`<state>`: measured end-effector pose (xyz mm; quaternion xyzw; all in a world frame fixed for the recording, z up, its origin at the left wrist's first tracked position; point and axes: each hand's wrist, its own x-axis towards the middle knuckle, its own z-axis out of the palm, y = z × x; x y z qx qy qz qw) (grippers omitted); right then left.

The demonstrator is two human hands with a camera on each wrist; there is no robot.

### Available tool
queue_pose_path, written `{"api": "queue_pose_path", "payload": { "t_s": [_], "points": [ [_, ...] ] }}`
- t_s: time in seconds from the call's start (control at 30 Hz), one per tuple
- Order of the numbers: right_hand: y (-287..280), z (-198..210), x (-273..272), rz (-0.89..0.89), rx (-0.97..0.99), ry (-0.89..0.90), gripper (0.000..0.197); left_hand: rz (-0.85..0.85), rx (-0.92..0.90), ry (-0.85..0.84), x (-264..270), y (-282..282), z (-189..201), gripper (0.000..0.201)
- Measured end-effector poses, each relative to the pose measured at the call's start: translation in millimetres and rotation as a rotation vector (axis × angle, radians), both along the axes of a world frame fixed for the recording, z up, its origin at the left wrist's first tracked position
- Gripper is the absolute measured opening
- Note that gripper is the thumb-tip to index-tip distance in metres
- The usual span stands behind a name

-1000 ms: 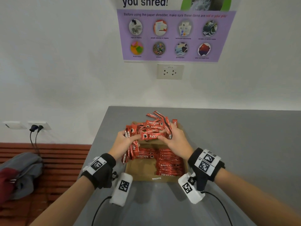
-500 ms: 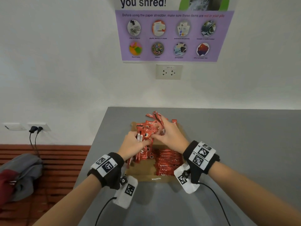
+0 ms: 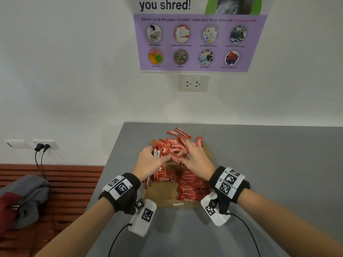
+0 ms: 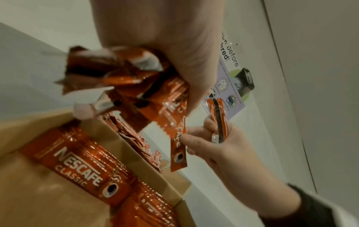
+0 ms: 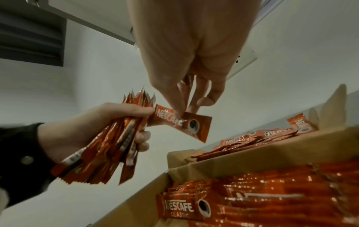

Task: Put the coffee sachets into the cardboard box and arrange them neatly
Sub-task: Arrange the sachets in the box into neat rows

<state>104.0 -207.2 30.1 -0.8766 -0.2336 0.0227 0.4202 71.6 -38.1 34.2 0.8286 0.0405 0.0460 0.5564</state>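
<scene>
Left hand (image 5: pixel 93 130) clamped round a fanned bundle of sachets (image 5: pixel 108 147) above the cardboard box (image 3: pixel 161 193); right hand (image 3: pixel 196 160) pinching a single sachet (image 5: pixel 180 122) at the bundle's edge. Likely to slip or splay from so loose a grip, spilling onto the worktop (image 3: pixel 269 173) or upsetting the neat rows (image 3: pixel 193 188) already laid inside.

Up on the white wall hangs a purple paper-shredder poster (image 3: pixel 199 37) with round pictures, and right beneath it sits a beige double wall socket (image 3: pixel 193 83). Low on the left, two black plugs (image 3: pixel 42 146) sit in a white outlet, above a red slatted bench (image 3: pixel 61 184) carrying a grey-and-maroon bundle of cloth (image 3: pixel 22 199).
</scene>
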Motion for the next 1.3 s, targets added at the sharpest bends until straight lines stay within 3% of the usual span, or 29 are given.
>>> {"api": "queue_pose_path", "payload": {
  "t_s": [0.1, 0.3, 0.43, 0.6, 0.83, 1.07, 1.23, 1.3],
  "points": [
    [1, 3, 0, 0.049, -0.033, 0.016, 0.046, -0.039, 0.123, -0.024, -1, 1, 1, 0.011],
    [4, -2, -1, 0.077, -0.032, 0.064, 0.049, 0.079, 0.017, 0.024, -2, 14, -4, 0.008],
    [8, -5, 1, 0.09, -0.091, 0.081, 0.034, 0.035, 0.142, 0.051, -3, 18, -7, 0.009],
    [21, -9, 5, 0.129, -0.143, 0.105, 0.036, 0.075, 0.197, 0.054, 1, 30, -5, 0.018],
    [43, -12, 12, 0.265, -0.333, 0.028, 0.025, -0.132, 0.407, 0.268, -2, 44, 5, 0.019],
    [45, -16, 18, 0.332, -0.517, 0.031, 0.022, -0.21, 0.471, 0.324, -2, 40, -1, 0.02],
    [44, -24, 19, 0.346, -0.59, 0.039, 0.052, -0.231, 0.566, 0.343, 2, 38, -8, 0.022],
    [44, -26, 18, 0.348, -0.606, 0.034, 0.049, -0.202, 0.588, 0.354, 4, 40, -12, 0.019]
  ]
}}
